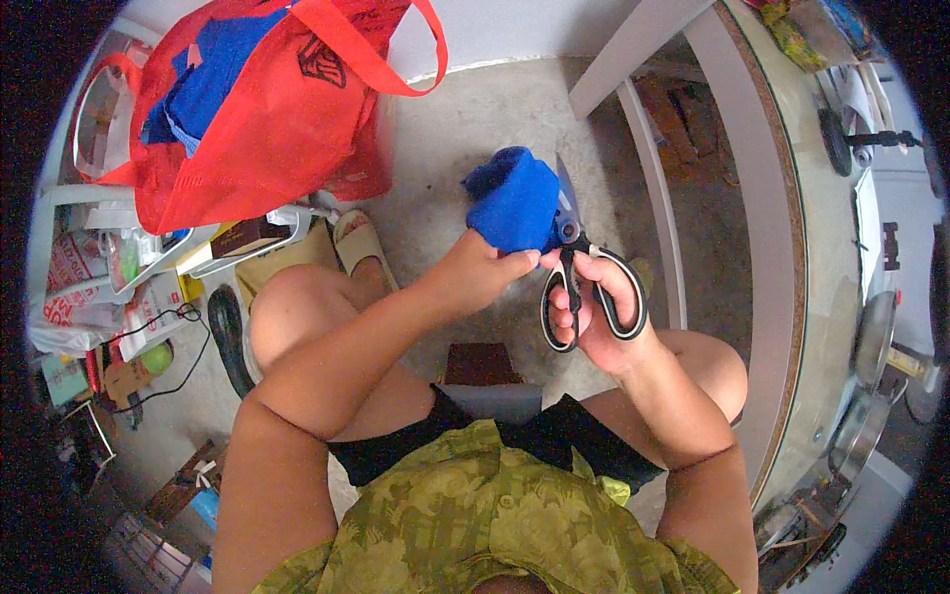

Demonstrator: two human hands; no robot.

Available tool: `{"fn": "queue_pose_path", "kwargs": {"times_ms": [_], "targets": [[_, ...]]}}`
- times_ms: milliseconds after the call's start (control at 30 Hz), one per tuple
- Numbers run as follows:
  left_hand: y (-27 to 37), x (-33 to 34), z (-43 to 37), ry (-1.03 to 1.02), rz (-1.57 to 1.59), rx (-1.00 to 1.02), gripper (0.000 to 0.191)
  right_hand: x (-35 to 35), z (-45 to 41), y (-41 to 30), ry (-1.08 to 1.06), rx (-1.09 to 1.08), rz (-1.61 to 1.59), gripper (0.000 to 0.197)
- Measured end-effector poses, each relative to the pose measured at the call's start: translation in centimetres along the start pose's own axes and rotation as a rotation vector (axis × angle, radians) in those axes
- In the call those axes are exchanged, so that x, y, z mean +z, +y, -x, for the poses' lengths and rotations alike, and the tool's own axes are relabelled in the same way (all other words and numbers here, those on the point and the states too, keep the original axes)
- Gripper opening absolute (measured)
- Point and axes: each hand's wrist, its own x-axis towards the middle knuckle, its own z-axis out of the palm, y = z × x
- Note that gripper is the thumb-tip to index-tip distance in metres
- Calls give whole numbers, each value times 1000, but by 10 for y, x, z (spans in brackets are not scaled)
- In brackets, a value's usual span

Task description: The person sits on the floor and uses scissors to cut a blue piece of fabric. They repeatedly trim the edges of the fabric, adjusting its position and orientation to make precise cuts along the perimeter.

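My left hand (479, 271) grips a bunched piece of blue fabric (516, 197) above the floor, its thumb along the lower edge. In my right hand (601, 312) is a pair of scissors (568, 230) with black and white handles, my fingers through both loops. The blades point away from me, right beside the fabric, and part of them is hidden behind it. Whether the blades touch the cloth I cannot tell. Both hands are close together, with the thumb of the left near the scissors' pivot.
A red fabric bag (274, 126) holding more blue cloth stands at the upper left, over a shelf rack with a white tray (215, 252). At the right is a glass-topped table (809, 297) on pale legs. A black cable (197, 349) hangs at the left.
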Motion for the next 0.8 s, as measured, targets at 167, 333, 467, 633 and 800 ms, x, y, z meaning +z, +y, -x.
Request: {"fn": "queue_pose_path", "kwargs": {"times_ms": [167,333,467,633,800], "targets": [[-4,7,8,-23,-2,12,43,0,0,-3,-72,4,-15,29],[3,5,8,-53,35,-38,49,-3,-3,-2,-21,10,28,29],[-4,5,13,-129,62,-109,47,1,-3,-1,48,27,36,34],[-11,7,18,-213,68,-48,46,-5,-5,-1,14,63,-19,36],[-10,7,21,-109,-69,10,47,-14,-9,-2,15,81,13,34]]}}
